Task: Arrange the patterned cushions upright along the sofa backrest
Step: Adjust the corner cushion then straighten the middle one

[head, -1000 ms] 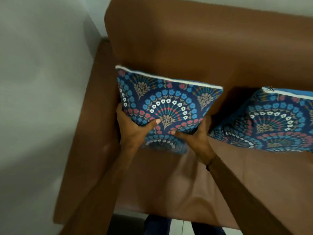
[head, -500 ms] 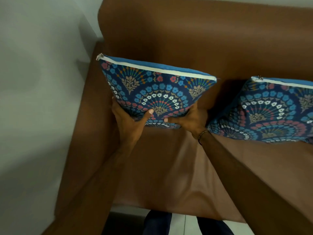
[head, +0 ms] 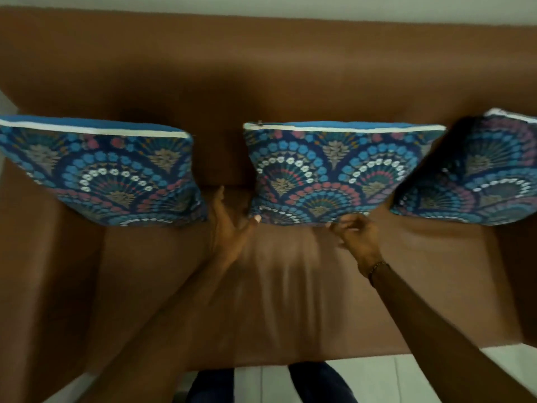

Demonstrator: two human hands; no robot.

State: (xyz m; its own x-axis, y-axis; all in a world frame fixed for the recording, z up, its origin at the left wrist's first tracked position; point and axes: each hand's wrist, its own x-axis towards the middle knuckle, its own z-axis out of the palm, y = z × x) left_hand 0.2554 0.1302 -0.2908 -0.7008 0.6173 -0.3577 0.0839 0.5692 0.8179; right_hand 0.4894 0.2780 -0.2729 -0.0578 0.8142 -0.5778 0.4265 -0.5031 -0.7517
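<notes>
Three blue cushions with a fan-and-flower pattern stand upright against the brown sofa backrest (head: 261, 68): the left cushion (head: 110, 173), the middle cushion (head: 328, 175) and the right cushion (head: 476, 175), which leans a little and is cut off by the frame edge. My left hand (head: 229, 228) is open in the gap between the left and middle cushions, thumb tip at the middle cushion's lower left corner. My right hand (head: 357, 239) is blurred, fingers apart, fingertips at that cushion's bottom edge. Neither hand holds anything.
The brown sofa seat (head: 290, 286) stretches in front of the cushions, with an armrest (head: 43, 271) on the left. A pale wall (head: 348, 7) rises behind the backrest. My legs and a light tiled floor (head: 436, 373) show below the seat's front edge.
Both hands have let go of the left cushion, which now stands against the backrest, and moved right to the middle cushion. The view has swung right, bringing a third cushion into sight.
</notes>
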